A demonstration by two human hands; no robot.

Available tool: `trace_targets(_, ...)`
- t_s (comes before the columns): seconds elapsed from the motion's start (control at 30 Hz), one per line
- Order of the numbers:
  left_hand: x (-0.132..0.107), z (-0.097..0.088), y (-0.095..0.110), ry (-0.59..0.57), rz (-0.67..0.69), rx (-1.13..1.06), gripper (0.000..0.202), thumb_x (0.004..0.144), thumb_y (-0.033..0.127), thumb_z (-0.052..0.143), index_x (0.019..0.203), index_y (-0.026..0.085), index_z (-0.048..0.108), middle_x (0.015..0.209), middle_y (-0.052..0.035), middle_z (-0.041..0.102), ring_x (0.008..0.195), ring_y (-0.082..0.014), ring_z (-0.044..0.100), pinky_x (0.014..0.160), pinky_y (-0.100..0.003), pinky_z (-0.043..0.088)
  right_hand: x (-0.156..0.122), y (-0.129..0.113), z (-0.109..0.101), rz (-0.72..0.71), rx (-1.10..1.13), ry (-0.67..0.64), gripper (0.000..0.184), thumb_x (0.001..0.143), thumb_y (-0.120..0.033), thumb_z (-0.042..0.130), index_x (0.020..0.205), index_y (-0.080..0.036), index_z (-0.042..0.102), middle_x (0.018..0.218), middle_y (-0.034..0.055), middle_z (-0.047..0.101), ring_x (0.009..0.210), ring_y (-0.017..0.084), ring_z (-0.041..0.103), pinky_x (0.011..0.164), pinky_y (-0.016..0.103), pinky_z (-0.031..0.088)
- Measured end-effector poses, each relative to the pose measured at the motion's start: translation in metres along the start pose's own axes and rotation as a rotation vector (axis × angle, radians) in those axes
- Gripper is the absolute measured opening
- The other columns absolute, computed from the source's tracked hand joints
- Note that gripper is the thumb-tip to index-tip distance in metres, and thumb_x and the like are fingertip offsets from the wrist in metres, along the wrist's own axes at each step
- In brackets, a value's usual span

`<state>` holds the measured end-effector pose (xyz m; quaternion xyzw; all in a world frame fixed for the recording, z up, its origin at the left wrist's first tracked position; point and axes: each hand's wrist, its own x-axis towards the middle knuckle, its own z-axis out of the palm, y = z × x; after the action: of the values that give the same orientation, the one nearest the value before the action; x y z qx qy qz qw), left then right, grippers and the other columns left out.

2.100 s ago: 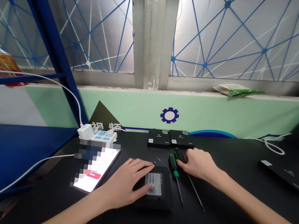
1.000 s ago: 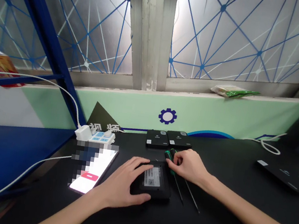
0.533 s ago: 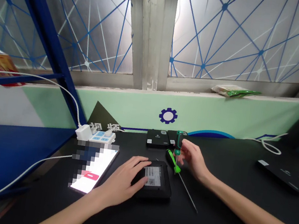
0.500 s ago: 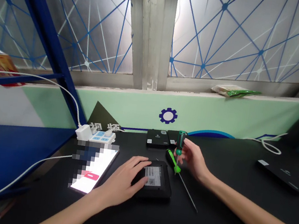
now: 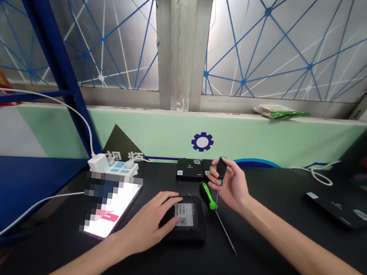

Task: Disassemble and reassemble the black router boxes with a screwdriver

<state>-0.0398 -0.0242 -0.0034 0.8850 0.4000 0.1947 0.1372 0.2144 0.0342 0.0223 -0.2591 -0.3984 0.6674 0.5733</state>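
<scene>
My left hand lies over the left side of a black box, its fingers stretched out and apart on top. The box has a white printed label facing up. In my right hand, a dark green and black screwdriver is held upright by its handle, with its thin shaft pointing down. The lower end of that shaft is hard to make out. Below it, a second screwdriver with a bright green and black handle lies on the table, its long shaft pointing toward the front right.
A lit tablet-like screen, partly blurred out, lies left of the box. Behind it are a power strip and a white charger. Flat black boxes sit at the back, and another black box lies right.
My right hand has lifted slightly, and its fingers have curled further around the screwdriver's handle. The left hand stays on the box. The whole view has shifted a little.
</scene>
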Motion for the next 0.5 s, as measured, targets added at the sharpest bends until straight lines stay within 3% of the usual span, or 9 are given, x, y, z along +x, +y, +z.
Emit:
trace_targets(0.07,0.0,0.0,0.0,-0.001,-0.001,0.003,0.041,0.102,0.037,0.05,0.142,0.029,0.046,0.144,-0.007,0.049,0.131,-0.0263,0.049,0.107,-0.044,0.045,0.004,-0.002,0.004,0.004,0.014,-0.033,0.037,0.089,-0.057,0.052,0.089,-0.02,0.057,0.06,-0.0056,0.037,0.047,0.011,0.025,0.042,0.023,0.022)
trace_targets(0.17,0.001,0.0,0.001,0.01,0.003,0.005,0.039,0.102,0.037,0.05,0.141,0.029,0.048,0.143,-0.0071,0.05,0.13,-0.0267,0.05,0.107,-0.044,0.045,0.01,-0.003,0.01,0.003,0.047,-0.052,0.041,0.088,-0.061,0.056,0.088,-0.02,0.058,0.058,-0.0065,0.037,0.046,0.01,0.029,0.043,0.022,0.027)
trace_targets(0.27,0.001,-0.001,0.001,0.01,0.005,0.008,0.038,0.102,0.035,0.05,0.139,0.029,0.049,0.143,-0.0069,0.05,0.13,-0.0261,0.05,0.107,-0.044,0.045,0.016,-0.005,0.016,0.008,0.123,-0.038,0.034,0.087,-0.052,0.063,0.081,-0.02,0.053,0.058,-0.005,0.046,0.047,0.01,0.037,0.045,0.021,0.033)
trace_targets(0.33,0.001,-0.001,0.001,0.001,0.0,0.009,0.037,0.102,0.035,0.049,0.139,0.029,0.049,0.143,-0.0064,0.049,0.131,-0.0254,0.049,0.108,-0.044,0.044,0.02,-0.008,0.019,0.017,0.178,-0.012,0.027,0.087,-0.043,0.062,0.079,-0.021,0.05,0.061,-0.0031,0.052,0.044,0.009,0.036,0.041,0.019,0.029)
trace_targets(0.43,0.001,-0.001,0.001,-0.005,-0.005,0.005,0.037,0.102,0.036,0.049,0.139,0.03,0.049,0.144,-0.0059,0.049,0.131,-0.0254,0.048,0.109,-0.044,0.044,0.025,-0.014,0.022,0.099,0.241,-0.029,0.019,0.087,-0.034,0.054,0.076,-0.021,0.047,0.055,-0.004,0.047,0.04,0.008,0.029,0.037,0.019,0.024)
trace_targets(0.5,0.001,-0.001,0.001,-0.005,-0.003,0.001,0.038,0.102,0.035,0.05,0.139,0.03,0.049,0.145,-0.0059,0.048,0.132,-0.0257,0.048,0.109,-0.044,0.043,0.028,-0.018,0.024,0.185,0.245,-0.064,0.018,0.085,-0.032,0.05,0.072,-0.02,0.046,0.052,-0.0044,0.041,0.041,0.009,0.03,0.039,0.021,0.029)
